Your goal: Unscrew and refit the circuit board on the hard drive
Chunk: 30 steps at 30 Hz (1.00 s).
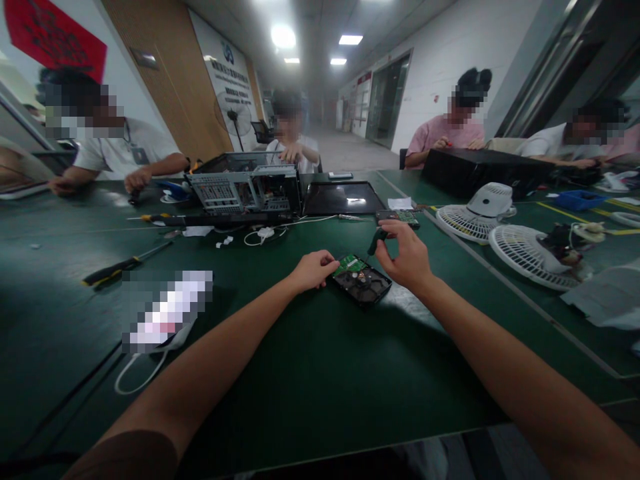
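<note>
A hard drive lies on the green table in front of me, its green circuit board facing up. My left hand grips the drive's left corner between thumb and fingers. In my right hand is a small screwdriver with a dark green handle, pinched between thumb and fingers. It stands almost upright, its shaft pointing down at the drive's upper right edge. Whether the tip sits in a screw is too small to make out. Behind the right hand lies a second drive with a green board.
An opened computer case and a dark flat panel stand across the table. Fan parts are to the right. At left lie a long screwdriver and a blurred-out phone with a white cable. Several co-workers sit around the table.
</note>
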Each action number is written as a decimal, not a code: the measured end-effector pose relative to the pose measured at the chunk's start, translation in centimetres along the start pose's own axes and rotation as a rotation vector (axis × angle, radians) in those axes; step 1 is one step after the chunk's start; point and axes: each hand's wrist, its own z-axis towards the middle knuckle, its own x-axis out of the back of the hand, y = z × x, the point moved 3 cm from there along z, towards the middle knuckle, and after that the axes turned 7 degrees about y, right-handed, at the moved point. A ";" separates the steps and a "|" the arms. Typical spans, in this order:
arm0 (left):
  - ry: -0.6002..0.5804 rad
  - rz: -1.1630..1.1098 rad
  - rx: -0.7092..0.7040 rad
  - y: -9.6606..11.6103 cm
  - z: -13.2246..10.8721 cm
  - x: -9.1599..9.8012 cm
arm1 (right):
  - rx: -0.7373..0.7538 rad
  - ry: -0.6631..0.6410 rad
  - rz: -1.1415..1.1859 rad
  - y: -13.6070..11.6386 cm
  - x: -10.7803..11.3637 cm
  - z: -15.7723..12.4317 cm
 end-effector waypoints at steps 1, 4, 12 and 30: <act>-0.001 0.002 0.005 0.0 0.0 0.0 | -0.001 0.002 0.000 0.0 0.0 0.0; 0.003 -0.001 0.009 0.0 0.0 0.0 | -0.012 0.006 -0.034 0.1 0.0 -0.1; 0.004 -0.002 -0.005 0.1 -0.1 0.0 | -0.009 -0.021 -0.099 0.2 0.2 0.1; 0.002 0.012 0.015 0.3 -0.2 0.0 | -0.026 -0.006 -0.102 0.5 0.1 0.0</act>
